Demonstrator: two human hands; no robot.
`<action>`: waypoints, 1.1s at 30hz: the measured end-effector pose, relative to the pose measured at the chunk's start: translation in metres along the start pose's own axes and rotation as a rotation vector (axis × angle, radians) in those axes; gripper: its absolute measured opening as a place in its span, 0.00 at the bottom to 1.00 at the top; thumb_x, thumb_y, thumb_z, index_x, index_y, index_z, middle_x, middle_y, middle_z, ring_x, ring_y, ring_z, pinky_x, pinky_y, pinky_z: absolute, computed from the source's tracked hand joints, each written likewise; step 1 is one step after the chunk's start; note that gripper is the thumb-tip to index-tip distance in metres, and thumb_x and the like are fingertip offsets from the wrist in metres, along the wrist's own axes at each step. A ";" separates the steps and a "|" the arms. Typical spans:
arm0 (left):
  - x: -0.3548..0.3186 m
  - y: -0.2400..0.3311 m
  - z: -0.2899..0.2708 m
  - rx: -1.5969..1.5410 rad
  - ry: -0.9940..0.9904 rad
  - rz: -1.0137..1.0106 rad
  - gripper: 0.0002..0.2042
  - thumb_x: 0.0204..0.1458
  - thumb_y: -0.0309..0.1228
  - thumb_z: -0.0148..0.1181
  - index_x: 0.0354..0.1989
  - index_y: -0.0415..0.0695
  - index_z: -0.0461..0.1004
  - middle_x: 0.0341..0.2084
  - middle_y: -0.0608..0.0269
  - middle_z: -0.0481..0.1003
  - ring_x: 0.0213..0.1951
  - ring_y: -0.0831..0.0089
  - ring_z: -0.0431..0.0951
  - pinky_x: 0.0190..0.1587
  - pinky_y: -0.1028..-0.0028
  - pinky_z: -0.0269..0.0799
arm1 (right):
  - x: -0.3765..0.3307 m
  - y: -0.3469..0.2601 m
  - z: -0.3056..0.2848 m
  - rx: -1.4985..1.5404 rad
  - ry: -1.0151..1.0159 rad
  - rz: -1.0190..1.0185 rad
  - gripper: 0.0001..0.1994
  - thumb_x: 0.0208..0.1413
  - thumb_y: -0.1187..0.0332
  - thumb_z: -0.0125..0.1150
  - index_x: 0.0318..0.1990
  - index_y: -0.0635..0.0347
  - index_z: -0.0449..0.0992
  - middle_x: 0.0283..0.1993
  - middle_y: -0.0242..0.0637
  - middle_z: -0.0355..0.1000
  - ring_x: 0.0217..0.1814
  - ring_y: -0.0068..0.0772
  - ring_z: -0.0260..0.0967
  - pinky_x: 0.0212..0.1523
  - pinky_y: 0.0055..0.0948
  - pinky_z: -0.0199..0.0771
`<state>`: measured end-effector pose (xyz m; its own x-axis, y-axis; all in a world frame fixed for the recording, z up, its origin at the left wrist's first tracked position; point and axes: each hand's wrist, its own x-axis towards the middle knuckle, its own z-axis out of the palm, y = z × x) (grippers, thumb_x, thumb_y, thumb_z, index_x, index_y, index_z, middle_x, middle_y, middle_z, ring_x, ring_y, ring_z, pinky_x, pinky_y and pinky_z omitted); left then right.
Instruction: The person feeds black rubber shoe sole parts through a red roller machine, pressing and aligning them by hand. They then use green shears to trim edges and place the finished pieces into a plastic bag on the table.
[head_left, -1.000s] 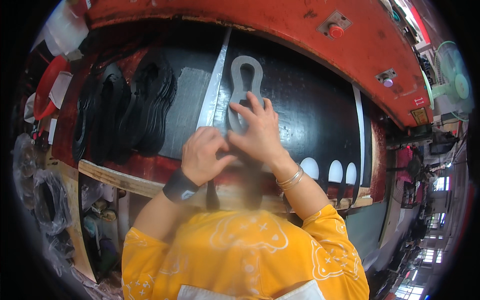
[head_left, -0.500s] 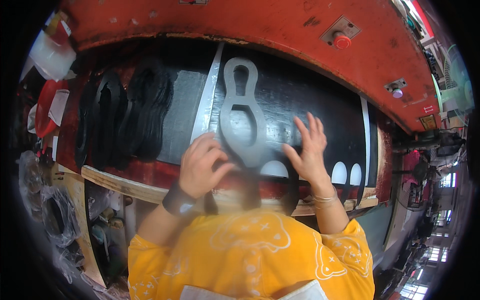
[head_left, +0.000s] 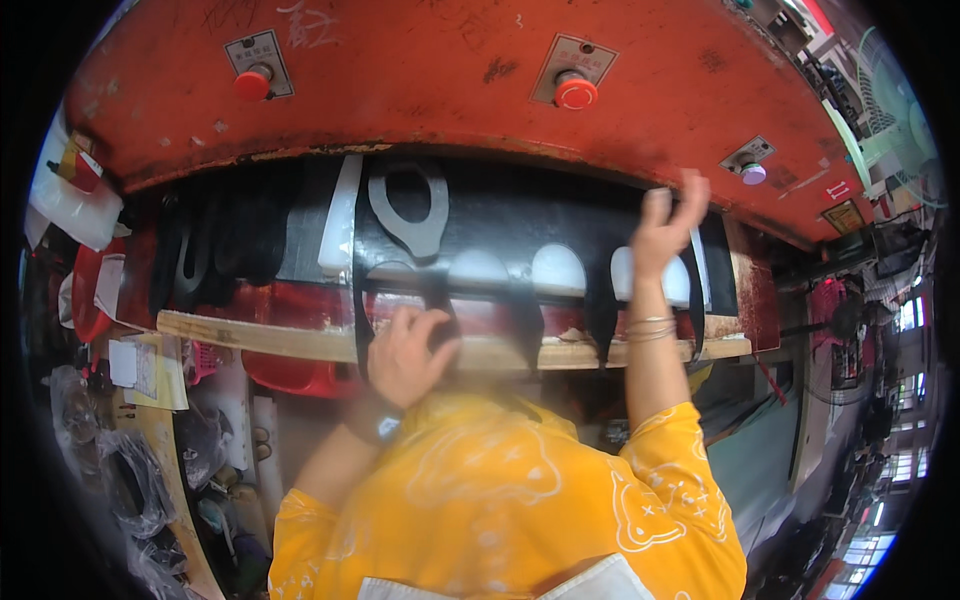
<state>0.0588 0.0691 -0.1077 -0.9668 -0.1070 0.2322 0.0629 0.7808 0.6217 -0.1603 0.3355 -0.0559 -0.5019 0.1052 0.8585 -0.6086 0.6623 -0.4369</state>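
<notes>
I stand at a red press (head_left: pixel 420 90). A black rubber sheet (head_left: pixel 520 215) lies on its bed, with several rounded cut-outs (head_left: pixel 558 268) showing white along its near edge. A grey metal cutting die (head_left: pixel 410 210) rests on the sheet's left part. My left hand (head_left: pixel 405 352) is low at the wooden front ledge (head_left: pixel 260 336), its fingers curled on the sheet's hanging front edge. My right hand (head_left: pixel 668 225) is raised with its fingers spread at the sheet's right end, just under the press head. It holds nothing.
Two red push buttons (head_left: pixel 253 82) (head_left: pixel 575 92) and a small pale button (head_left: pixel 753 172) sit on the press head. Black cut pieces (head_left: pixel 215 245) are stacked at the left beside a white strip (head_left: pixel 340 215). Red bins (head_left: pixel 85 290), papers and bags crowd the left. A fan (head_left: pixel 890 100) stands at the upper right.
My right hand left the die and swung right and up. My left hand dropped to the sheet's front edge. The sheet's cut-out edge has come toward me, and the die lies farther back.
</notes>
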 end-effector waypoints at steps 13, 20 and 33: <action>0.096 -0.021 0.015 -0.040 0.120 -0.006 0.12 0.46 0.36 0.64 0.40 0.51 0.75 0.35 0.60 0.69 0.35 0.57 0.74 0.36 0.62 0.71 | 0.117 0.121 -0.046 0.170 0.236 0.405 0.36 0.62 0.55 0.48 0.67 0.72 0.42 0.72 0.55 0.39 0.73 0.47 0.40 0.70 0.38 0.40; 0.104 -0.015 0.014 -0.046 0.171 -0.018 0.11 0.46 0.36 0.63 0.38 0.51 0.76 0.33 0.60 0.69 0.34 0.57 0.74 0.36 0.62 0.70 | -0.026 0.025 -0.061 0.241 -0.854 0.581 0.20 0.53 0.68 0.58 0.53 0.62 0.68 0.53 0.44 0.66 0.58 0.39 0.62 0.59 0.35 0.59; 0.098 -0.020 0.013 -0.120 0.158 0.037 0.13 0.46 0.35 0.63 0.41 0.49 0.75 0.34 0.56 0.70 0.38 0.53 0.74 0.40 0.61 0.71 | -0.058 -0.028 -0.066 -0.343 -1.062 0.092 0.35 0.46 0.60 0.67 0.61 0.56 0.60 0.63 0.50 0.54 0.63 0.50 0.56 0.59 0.48 0.51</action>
<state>-0.0409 0.0513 -0.1067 -0.9130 -0.1824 0.3650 0.1355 0.7082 0.6929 -0.0737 0.3599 -0.0755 -0.9059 -0.4136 0.0905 -0.4227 0.8714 -0.2488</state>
